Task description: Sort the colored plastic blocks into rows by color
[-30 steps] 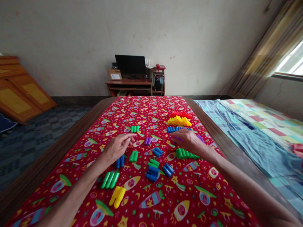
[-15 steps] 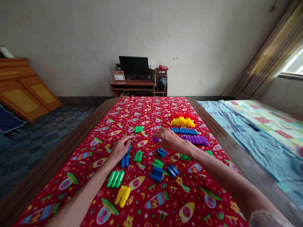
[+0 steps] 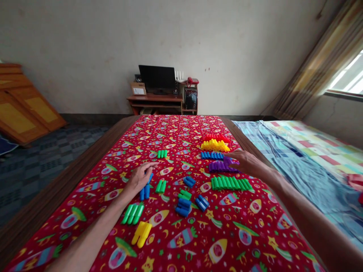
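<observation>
My right hand (image 3: 246, 162) is closed on a purple plastic block (image 3: 227, 161) at the purple row (image 3: 217, 166). The held block overlaps the row; whether they touch I cannot tell. Just below lies a row of green tube-like blocks (image 3: 231, 183), with a blue row (image 3: 212, 155) above. My left hand (image 3: 141, 176) lies on the cloth, fingers stretched out, partly over a blue block (image 3: 145, 192). To its right is a small green block (image 3: 161, 186). Another green block (image 3: 162, 153) sits farther off.
Yellow (image 3: 214, 145) and red rows (image 3: 213, 137) lie beyond the blue one. Loose blue blocks (image 3: 202, 203), a green set (image 3: 132, 214) and a yellow block (image 3: 141, 234) lie nearer. A patterned red cloth (image 3: 181, 260) covers the table; a bed (image 3: 309, 162) stands right.
My right hand has moved right with the purple block, from the table's middle to the purple row. The green row is uncovered. My left hand stays in place; the view shifted slightly.
</observation>
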The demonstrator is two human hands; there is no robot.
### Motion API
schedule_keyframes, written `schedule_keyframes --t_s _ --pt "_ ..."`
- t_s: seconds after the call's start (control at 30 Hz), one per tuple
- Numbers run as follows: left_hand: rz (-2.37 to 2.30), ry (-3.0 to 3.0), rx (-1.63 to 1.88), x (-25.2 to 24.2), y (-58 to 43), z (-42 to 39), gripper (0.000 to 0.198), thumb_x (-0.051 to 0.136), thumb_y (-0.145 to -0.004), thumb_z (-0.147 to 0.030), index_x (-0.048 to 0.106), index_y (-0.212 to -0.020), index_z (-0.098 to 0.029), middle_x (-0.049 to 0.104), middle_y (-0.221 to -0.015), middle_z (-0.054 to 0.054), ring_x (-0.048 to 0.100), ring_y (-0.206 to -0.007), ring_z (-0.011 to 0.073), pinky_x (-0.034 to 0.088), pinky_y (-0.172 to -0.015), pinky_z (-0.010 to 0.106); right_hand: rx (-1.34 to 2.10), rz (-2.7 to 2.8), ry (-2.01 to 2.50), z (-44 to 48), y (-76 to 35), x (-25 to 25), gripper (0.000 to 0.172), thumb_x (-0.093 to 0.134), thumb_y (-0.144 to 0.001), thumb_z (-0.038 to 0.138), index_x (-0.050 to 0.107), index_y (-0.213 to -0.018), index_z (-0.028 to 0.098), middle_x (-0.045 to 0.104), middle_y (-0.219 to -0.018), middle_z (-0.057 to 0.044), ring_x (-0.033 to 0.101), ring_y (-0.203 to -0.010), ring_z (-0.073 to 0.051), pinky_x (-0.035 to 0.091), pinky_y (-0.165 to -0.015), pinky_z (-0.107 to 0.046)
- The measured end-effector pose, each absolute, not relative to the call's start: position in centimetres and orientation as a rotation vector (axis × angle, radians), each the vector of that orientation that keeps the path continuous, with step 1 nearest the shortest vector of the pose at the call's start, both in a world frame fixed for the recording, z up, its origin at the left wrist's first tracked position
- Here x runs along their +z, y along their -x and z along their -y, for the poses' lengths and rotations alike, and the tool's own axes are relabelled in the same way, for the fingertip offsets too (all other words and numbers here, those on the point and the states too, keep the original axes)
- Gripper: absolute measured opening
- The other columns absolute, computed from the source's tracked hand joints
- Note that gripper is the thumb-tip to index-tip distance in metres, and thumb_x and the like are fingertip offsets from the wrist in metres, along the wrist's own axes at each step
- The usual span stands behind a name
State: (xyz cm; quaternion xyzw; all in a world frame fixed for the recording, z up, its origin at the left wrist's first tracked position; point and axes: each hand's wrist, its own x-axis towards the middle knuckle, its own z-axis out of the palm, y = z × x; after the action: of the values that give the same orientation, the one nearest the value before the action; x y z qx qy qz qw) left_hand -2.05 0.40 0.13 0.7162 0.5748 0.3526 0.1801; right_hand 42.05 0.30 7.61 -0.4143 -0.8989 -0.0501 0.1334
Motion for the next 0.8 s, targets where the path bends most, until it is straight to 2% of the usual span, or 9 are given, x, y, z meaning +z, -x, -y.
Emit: schedule_keyframes --t_s 0.1,0.2,0.37,0.47,0.53,0.7,0.8 --pt "-1.621 -2.024 0.993 0.0 2.1 -0.5 0.036 0.04 -0.081 -0.037 0.07 -0.094 -0.022 0.075 -0.094 0.007 0.071 -0.096 0.0232 0.056 -0.087 0.036 -0.122 2.638 1.188 0.0 -42.3 7.7 0.04 0.067 -0.086 0.022 0.064 -0.125 0.02 0.073 -0.103 -0.011 0.07 -0.088 -0.022 0.055 -0.074 -0.03" --pt "-1.625 -2.021 0.983 -0.1 2.2 -0.5 0.037 0.04 -0.082 -0.039 0.07 -0.096 -0.022 0.075 -0.094 0.006 0.071 -0.098 0.0228 0.056 -0.087 0.035 -0.148 2.605 1.142 0.5 -42.0 8.2 0.038 0.06 -0.092 0.027 0.061 -0.129 0.019 0.071 -0.11 -0.014 0.069 -0.097 -0.024 0.055 -0.079 -0.035" --pt "-1.616 -2.041 0.982 -0.1 2.3 -0.4 0.041 0.038 -0.084 -0.042 0.07 -0.1 -0.02 0.075 -0.102 0.008 0.071 -0.094 0.0219 0.056 -0.087 0.035 -0.217 2.505 1.103 1.9 -39.3 9.1 0.03 0.049 -0.098 0.028 0.065 -0.12 0.016 0.073 -0.104 -0.014 0.07 -0.094 -0.025 0.055 -0.081 -0.037" --pt "-1.604 -2.043 0.985 0.0 2.2 -0.3 0.043 0.038 -0.084 -0.043 0.069 -0.102 -0.02 0.074 -0.103 0.008 0.071 -0.093 0.0218 0.056 -0.087 0.035 -0.179 2.449 1.11 2.2 -38.8 9.3 0.03 0.05 -0.097 0.028 0.066 -0.119 0.015 0.072 -0.108 -0.014 0.07 -0.096 -0.024 0.054 -0.082 -0.035" --pt "-1.604 -2.051 0.977 0.0 2.2 -0.3 0.042 0.039 -0.084 -0.042 0.07 -0.101 -0.02 0.074 -0.104 0.008 0.071 -0.093 0.022 0.056 -0.087 0.035 -0.158 2.34 1.176 2.0 -40.1 9.2 0.032 0.051 -0.096 0.03 0.065 -0.121 0.015 0.073 -0.107 -0.014 0.07 -0.091 -0.023 0.054 -0.078 -0.032" --pt "-1.642 -2.058 0.96 0.0 2.3 -0.5 0.039 0.04 -0.082 -0.04 0.071 -0.098 -0.021 0.075 -0.101 0.007 0.07 -0.097 0.0233 0.054 -0.09 0.036 -0.063 2.198 1.45 2.1 -45.6 8.6 0.037 0.05 -0.094 0.038 0.069 -0.115 0.014 0.076 -0.086 -0.01 0.066 -0.058 -0.016 0.047 -0.053 -0.024" --pt "-1.638 -2.04 0.95 0.0 2.3 -0.5 0.041 0.04 -0.081 -0.04 0.07 -0.101 -0.021 0.075 -0.102 0.007 0.07 -0.096 0.0233 0.054 -0.089 0.036 -0.051 2.206 1.454 2.9 -47.5 8.0 0.034 0.049 -0.094 0.035 0.071 -0.108 0.014 0.076 -0.083 -0.01 0.064 -0.054 -0.015 0.045 -0.049 -0.023"
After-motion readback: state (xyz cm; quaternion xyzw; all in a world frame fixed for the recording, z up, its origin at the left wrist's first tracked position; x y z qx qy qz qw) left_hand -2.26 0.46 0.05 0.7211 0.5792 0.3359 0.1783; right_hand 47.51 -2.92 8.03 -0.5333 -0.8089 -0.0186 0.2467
